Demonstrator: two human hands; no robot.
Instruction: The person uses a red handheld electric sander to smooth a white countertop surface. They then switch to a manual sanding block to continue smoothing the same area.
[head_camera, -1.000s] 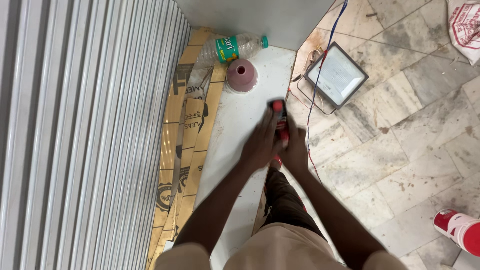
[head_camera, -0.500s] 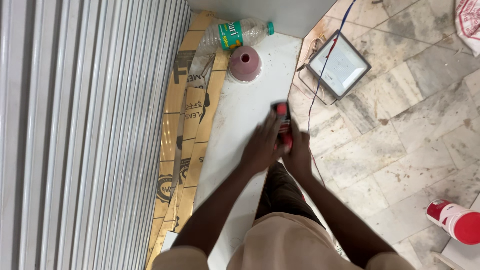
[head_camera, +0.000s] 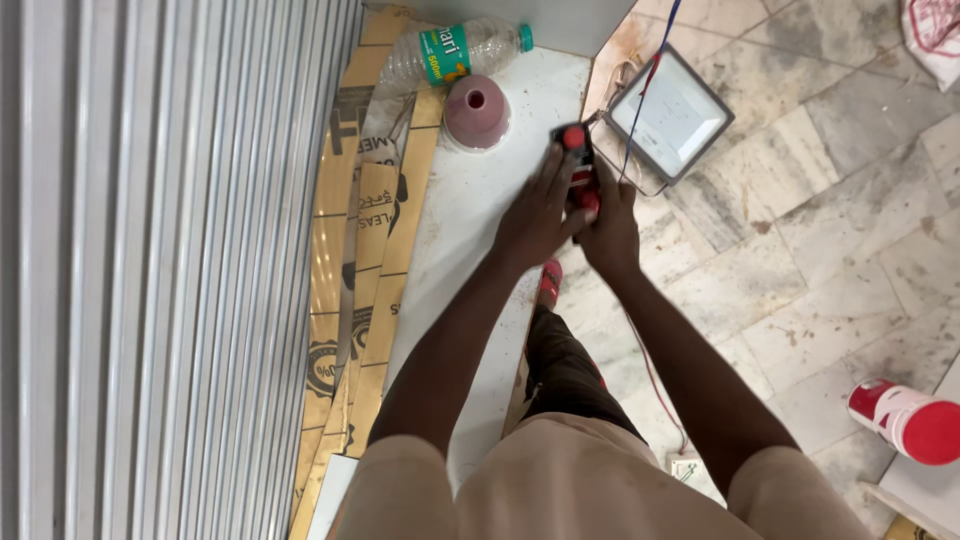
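Both my hands grip a small black and red power tool (head_camera: 575, 150) at the right edge of a long white marble slab (head_camera: 470, 230) lying on the floor. My left hand (head_camera: 535, 215) presses over the tool from the slab side. My right hand (head_camera: 610, 230) grips its rear from the right. A red and blue cord (head_camera: 645, 85) runs up from the tool. A dusty pink cone-shaped object (head_camera: 476, 108) stands on the slab just beyond my hands.
A plastic water bottle (head_camera: 455, 52) lies at the slab's far end. A flat square floodlight (head_camera: 668, 115) rests on the marble floor to the right. Cardboard strips (head_camera: 365, 240) lie along a ribbed metal shutter (head_camera: 170, 270). A red and white can (head_camera: 905, 420) lies at lower right.
The view has drifted slightly; my hands and the tool stay together at the slab's right edge, with no clear change in grip.
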